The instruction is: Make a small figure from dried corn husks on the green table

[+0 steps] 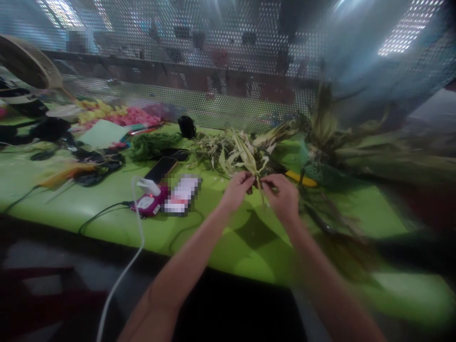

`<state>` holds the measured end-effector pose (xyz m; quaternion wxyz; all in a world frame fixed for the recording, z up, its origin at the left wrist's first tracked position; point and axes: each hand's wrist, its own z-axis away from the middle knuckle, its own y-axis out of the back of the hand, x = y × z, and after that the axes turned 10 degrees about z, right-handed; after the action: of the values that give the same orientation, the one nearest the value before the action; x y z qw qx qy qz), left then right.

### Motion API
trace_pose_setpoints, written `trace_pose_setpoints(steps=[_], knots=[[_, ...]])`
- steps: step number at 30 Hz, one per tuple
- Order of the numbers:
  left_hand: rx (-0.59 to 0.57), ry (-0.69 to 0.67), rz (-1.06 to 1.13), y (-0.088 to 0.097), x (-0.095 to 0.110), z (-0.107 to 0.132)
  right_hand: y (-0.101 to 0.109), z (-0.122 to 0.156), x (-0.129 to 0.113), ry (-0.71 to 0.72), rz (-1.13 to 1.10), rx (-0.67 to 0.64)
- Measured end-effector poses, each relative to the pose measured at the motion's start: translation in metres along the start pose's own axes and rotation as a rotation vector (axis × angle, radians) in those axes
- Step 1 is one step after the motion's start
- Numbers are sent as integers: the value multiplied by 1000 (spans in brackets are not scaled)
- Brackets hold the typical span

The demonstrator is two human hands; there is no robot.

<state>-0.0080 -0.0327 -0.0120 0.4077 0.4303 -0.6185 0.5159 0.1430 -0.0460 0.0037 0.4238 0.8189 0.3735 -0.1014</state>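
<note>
Both my hands meet over the green table (107,199), pinching a bunch of pale dried leaf strips (247,156) that fans upward from my fingers. My left hand (238,189) is closed on the bunch's base from the left. From the right, my right hand (283,194) is closed on the same base and on a thin strand hanging down. A heap of dried husks and leaves (320,137) lies just behind and to the right.
A phone (161,168), a pink device (149,203) with a white cable (135,256), a green tangle (149,145), pink and yellow pieces (117,114), a yellow-handled tool (301,179) and black cords (96,168) lie about. A perforated screen (228,66) backs the table.
</note>
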Motion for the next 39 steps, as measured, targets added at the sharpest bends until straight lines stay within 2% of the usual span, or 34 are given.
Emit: trace_pose_setpoints(steps=[5,9,12,17,21,28,31,35,39], knots=[[-24,-25,-123,-1,0,2,-3,-2,6,-47,25,-31],[-54,-147,-330,1,2,-1,-6,-1,11,-62,38,-69],[-54,-215,-368,3,4,-2,-4,-1,10,-59,11,-101],[-26,-35,-172,2,2,0,0,-1,6,-70,18,-176],[10,68,-67,3,-1,1,1,-3,7,-15,79,-155],[75,73,32,1,5,2,5,-7,7,-10,67,-194],[76,74,20,4,5,2,2,-5,10,-96,-11,-196],[7,92,-69,10,1,-1,-6,-5,12,-328,-349,-282],[-23,58,-178,8,-3,-3,-10,-7,12,-458,-511,-218]])
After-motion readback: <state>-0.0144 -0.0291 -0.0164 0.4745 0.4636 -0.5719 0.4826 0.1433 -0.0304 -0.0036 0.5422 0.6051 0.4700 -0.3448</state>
